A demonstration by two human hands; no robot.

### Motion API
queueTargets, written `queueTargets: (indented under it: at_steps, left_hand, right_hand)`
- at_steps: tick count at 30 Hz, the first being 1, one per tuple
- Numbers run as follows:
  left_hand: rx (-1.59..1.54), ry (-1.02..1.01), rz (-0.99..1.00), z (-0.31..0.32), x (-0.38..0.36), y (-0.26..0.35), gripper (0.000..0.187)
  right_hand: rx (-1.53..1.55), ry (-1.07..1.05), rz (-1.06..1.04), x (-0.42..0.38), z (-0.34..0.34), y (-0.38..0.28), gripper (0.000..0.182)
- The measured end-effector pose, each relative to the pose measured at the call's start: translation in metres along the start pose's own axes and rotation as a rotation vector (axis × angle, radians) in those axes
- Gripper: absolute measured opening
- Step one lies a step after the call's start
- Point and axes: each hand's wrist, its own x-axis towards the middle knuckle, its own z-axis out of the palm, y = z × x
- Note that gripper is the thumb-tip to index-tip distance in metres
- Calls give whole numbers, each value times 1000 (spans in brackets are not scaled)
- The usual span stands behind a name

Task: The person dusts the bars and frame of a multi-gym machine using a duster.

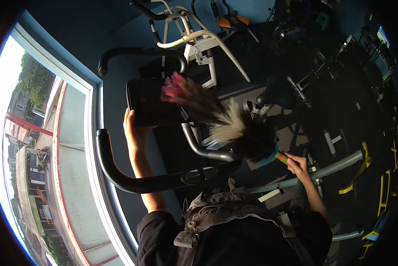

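My right hand (298, 167) is closed round the green and red handle of a fluffy duster (230, 122). The duster's fibres run from blue and dark through cream to a pinkish-red tip, which lies over the right part of a black console (152, 104). At the console's lower left corner, my left hand (135, 132) grips its edge, with some fingers hidden beneath or behind it. Black curved handlebars (141, 184) of the exercise machine surround the console, and my left forearm passes behind the nearer bar.
A white-framed exercise machine (203, 43) stands beyond the console. A dark bike saddle (276, 95) is right of the duster. Grey tubing (336, 166) and yellow-edged frames (383, 195) lie at the right. A window (74, 133) with a white frame runs along the left.
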Motion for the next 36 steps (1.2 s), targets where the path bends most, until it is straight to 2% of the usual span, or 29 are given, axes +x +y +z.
queueTargets:
  at_steps: [5,9,11,13,16,19,21,23,25,27,31,34,36]
  left_hand:
    - [1,-7,-10,-9,2,-3,37]
    - [-18,-37,-3,-11,1,-2,36]
    - [-20,-12,-9,-4,1,0,36]
    - [-28,4,3,-6,0,-1,36]
    - [-13,-7,-8,-5,-2,1,36]
    - [-6,-17,-13,-2,-1,4,36]
    - [-7,-8,-27,0,-1,4,37]
    - [-25,-15,-25,1,-3,4,37]
    - [-19,-9,-29,-2,-4,3,36]
    - [-11,3,-20,-5,-3,2,36]
    - [-30,11,-4,0,-2,2,36]
    - [-24,154,-12,1,-5,1,34]
    - [2,132,0,3,-8,4,34]
  right_hand:
    - [26,174,61,6,15,6,30]
    - [11,122,16,10,5,12,30]
    - [3,28,4,15,6,15,30]
    - [12,70,63,23,13,8,31]
    - [-4,164,20,29,20,4,31]
    - [85,84,74,22,16,13,30]
    - [67,-21,8,24,13,25,30]
    - [45,-15,44,26,15,23,31]
    - [78,130,58,30,20,14,31]
    - [81,130,35,30,16,18,32]
    - [102,-13,54,28,7,27,31]
    - [75,55,60,34,11,27,31]
    - [19,117,14,38,15,16,30]
